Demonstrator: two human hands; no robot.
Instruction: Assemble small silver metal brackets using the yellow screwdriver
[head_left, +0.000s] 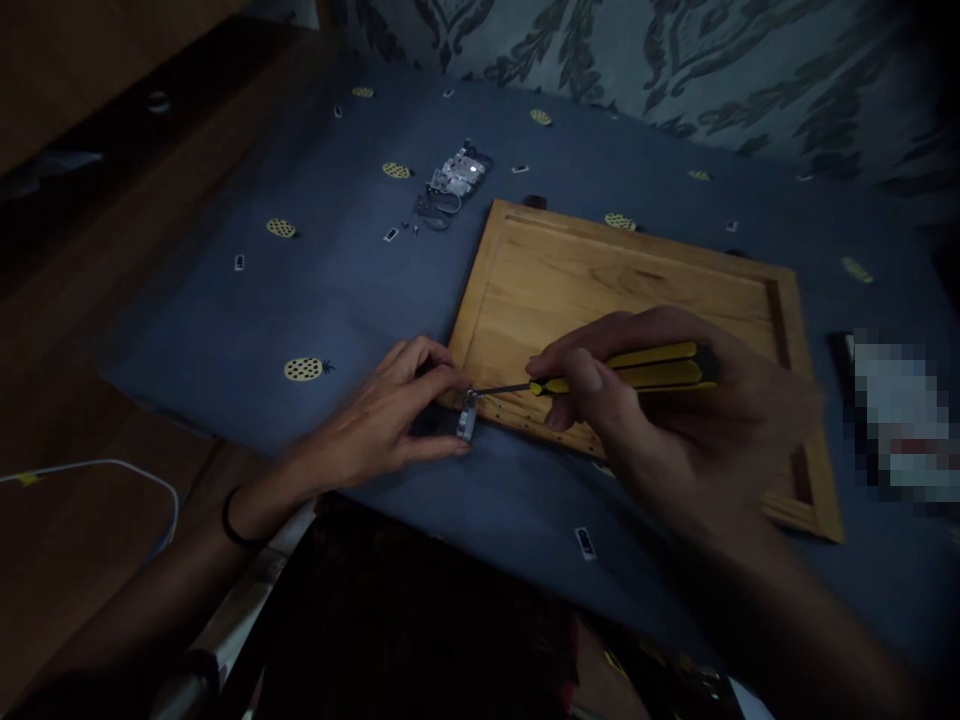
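Observation:
My left hand (390, 415) is at the near left corner of a wooden panel (555, 270) with a raised border. Between its thumb and forefinger it pinches a small silvery metal fitting (466, 415) that sticks out past the panel's edge; its exact kind is hard to make out. My right hand (667, 400) is closed around the yellow and black handle of a screwdriver (652, 368). The thin shaft points left, and its tip meets the upper end of the fitting, close to my left fingertips.
Beyond the panel's left side lies a clear packet of shiny metal parts (459, 175), with dark looped pieces (439, 208) and tiny screws (411, 230) near it. A blurred-out object (904, 415) sits at the right. Pineapple prints mark the blue tablecloth (360, 300). A patterned wall (600, 60) stands behind.

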